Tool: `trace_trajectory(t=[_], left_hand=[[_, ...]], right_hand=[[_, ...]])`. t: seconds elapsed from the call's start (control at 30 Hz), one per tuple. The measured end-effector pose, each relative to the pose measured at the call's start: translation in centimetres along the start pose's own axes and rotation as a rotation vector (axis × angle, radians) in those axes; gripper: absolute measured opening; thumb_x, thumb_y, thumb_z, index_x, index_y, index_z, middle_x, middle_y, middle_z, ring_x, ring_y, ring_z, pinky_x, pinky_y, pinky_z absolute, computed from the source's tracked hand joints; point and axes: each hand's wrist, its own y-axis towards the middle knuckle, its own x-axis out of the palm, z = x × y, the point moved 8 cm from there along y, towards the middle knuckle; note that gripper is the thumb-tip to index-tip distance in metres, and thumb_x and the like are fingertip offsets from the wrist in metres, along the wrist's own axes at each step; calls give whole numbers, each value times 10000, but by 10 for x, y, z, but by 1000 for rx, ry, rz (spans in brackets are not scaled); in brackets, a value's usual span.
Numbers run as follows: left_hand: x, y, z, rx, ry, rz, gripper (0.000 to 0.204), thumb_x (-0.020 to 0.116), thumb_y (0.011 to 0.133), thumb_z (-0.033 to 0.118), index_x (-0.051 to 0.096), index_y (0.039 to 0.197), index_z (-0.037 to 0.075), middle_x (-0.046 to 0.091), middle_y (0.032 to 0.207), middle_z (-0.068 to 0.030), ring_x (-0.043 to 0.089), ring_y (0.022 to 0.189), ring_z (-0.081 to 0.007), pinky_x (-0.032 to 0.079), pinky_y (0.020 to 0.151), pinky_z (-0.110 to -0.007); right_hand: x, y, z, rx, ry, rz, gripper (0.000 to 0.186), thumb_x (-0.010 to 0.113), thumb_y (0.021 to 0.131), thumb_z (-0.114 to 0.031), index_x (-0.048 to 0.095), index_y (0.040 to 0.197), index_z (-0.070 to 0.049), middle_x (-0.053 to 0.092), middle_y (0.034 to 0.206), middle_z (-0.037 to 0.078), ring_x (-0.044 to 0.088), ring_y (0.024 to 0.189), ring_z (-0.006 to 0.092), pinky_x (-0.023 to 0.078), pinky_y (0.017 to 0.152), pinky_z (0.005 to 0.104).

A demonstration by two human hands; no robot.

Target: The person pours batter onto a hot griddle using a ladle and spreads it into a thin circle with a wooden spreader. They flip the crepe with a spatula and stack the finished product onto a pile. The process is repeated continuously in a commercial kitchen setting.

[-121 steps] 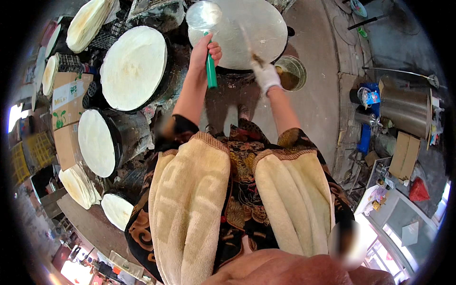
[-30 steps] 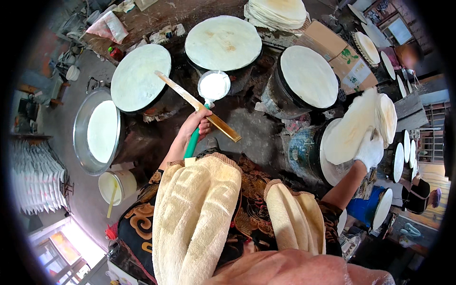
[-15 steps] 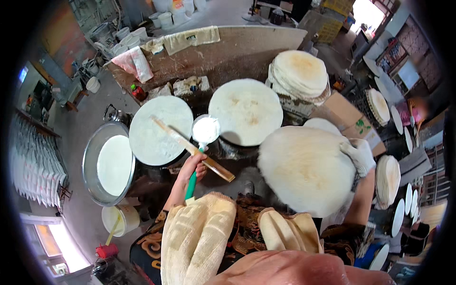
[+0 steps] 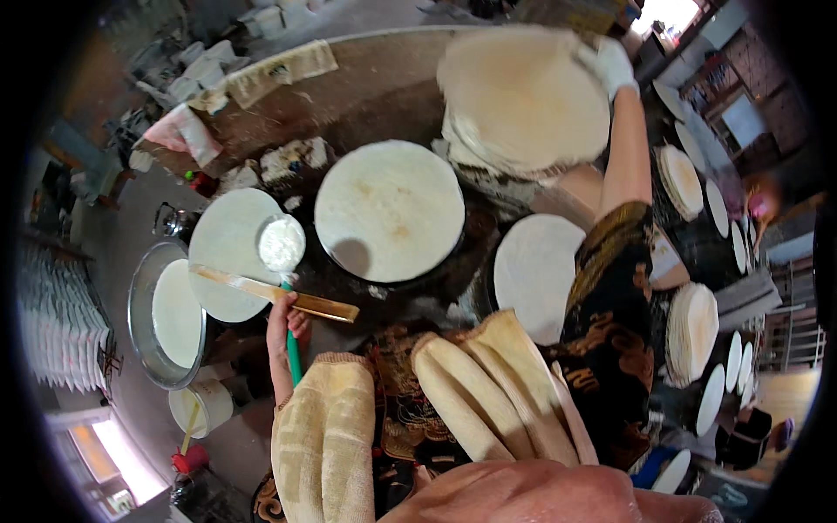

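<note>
My bare left hand (image 4: 293, 321) is closed around a green-handled ladle (image 4: 282, 246) and a flat wooden spreader (image 4: 324, 307). White batter shows in the ladle's bowl, above the edge of a round griddle with a pale sheet on it (image 4: 225, 228). At the far right, my right hand (image 4: 612, 68), in a white glove, grips the edge of a large thin pancake (image 4: 523, 96). That pancake is spread over a stack of pancakes (image 4: 471, 146), its edge blurred. Another pancake (image 4: 389, 207), lightly browned, lies on the middle griddle. A white round (image 4: 536, 272) sits below my right arm.
A metal basin (image 4: 139, 324) of white batter stands at the left, with a white bucket (image 4: 220, 403) near it. Behind the griddles runs a low curved wall (image 4: 375, 96) with cloths over it. More pancake stacks (image 4: 691, 333) stand at the right.
My right hand has carried the pancake up and away from me, from the near right griddle onto the far stack. My left hand still holds ladle and spreader. The view has shifted.
</note>
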Motion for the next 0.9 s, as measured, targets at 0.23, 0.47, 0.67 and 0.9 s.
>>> trace_trajectory(t=[0.23,0.47,0.67,0.9], left_hand=[[13,6,2,32,-75,-1,183,530,917,113,436,761,93,382,505,58,376,338,-37,325,281,-173],[6,17,0,24,-44,36,152,540,913,131,460,795,77,388,492,55,359,332,-33,319,289,-174],[6,6,-7,41,-77,124,154,521,909,107,449,773,88,385,484,62,378,326,-31,337,275,-173],[-18,0,-18,23,-164,86,174,503,921,98,436,760,104,360,479,67,387,326,-31,343,270,-171]], right_hand=[[23,-28,-70,-132,-367,48,284,483,923,-361,662,1044,-176,650,967,100,614,870,313,494,774,390],[237,-125,0,-22,-539,-144,333,478,899,-265,539,1226,-264,607,1086,34,584,989,257,472,827,399],[326,-160,-1,220,-498,-270,342,458,907,-329,530,1234,-260,555,1213,38,530,1112,254,377,946,475],[336,-154,-20,370,-483,-425,492,505,869,-389,455,1336,-244,472,1342,92,471,1197,299,330,988,507]])
